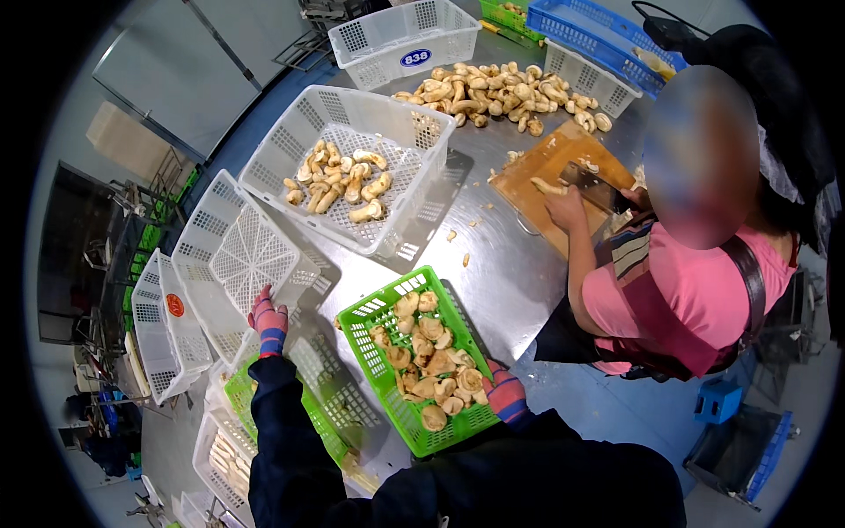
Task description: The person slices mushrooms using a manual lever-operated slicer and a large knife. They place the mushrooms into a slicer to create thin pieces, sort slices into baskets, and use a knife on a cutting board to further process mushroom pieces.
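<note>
My left hand (269, 325), in a pink and blue striped glove, is at the near wall of an empty white plastic crate (280, 264); whether its fingers grip the rim cannot be told. My right hand (505, 395), gloved alike, rests at the right edge of a green plastic basket (370, 369); its fingertips are partly hidden by the rim. Brown mushroom caps (439, 363) lie in that basket. Beyond it stands a larger white crate (416, 218) with whole mushrooms (353, 181) on its mesh floor.
Across the steel table (495, 277), a person in pink holds a cleaver (589, 187) and a mushroom on a wooden cutting board (528, 175). A mushroom pile (488, 92), white crates (406, 53) and blue crates (594, 39) stand behind. Another green basket (317, 422) is beside my left arm.
</note>
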`<state>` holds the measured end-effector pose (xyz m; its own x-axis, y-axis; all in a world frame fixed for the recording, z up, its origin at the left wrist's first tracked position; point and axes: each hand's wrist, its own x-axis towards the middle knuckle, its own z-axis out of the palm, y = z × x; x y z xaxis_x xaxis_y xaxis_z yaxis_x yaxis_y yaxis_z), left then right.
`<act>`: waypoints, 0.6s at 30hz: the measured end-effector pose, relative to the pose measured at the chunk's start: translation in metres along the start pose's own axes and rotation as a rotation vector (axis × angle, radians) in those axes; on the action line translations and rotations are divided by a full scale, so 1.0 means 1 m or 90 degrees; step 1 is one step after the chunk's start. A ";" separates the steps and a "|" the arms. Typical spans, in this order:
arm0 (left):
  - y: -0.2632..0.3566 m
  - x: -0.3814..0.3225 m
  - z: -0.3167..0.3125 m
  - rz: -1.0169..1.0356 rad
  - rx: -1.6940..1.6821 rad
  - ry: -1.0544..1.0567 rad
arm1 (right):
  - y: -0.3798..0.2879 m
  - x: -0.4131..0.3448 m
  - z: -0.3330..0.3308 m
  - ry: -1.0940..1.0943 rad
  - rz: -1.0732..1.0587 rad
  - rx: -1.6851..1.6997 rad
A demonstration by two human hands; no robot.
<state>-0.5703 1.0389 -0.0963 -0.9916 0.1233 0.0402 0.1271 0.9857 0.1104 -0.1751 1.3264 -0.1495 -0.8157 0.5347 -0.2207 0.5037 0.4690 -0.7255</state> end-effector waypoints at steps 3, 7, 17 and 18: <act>-0.006 -0.021 -0.007 -0.005 -0.091 -0.030 | -0.003 -0.001 0.001 -0.002 -0.028 -0.035; 0.005 -0.062 -0.006 0.113 -0.228 0.284 | -0.013 -0.007 -0.007 -0.057 -0.006 -0.152; 0.039 -0.095 0.090 -0.025 -0.261 -0.038 | 0.007 0.000 0.006 -0.057 0.051 -0.059; 0.038 -0.090 0.098 -0.023 -0.297 -0.107 | 0.012 0.000 0.006 -0.128 -0.014 -0.304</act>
<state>-0.4783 1.0765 -0.1934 -0.9811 0.1451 -0.1280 0.0531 0.8381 0.5429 -0.1708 1.3281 -0.1622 -0.8428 0.3967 -0.3638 0.5206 0.7723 -0.3640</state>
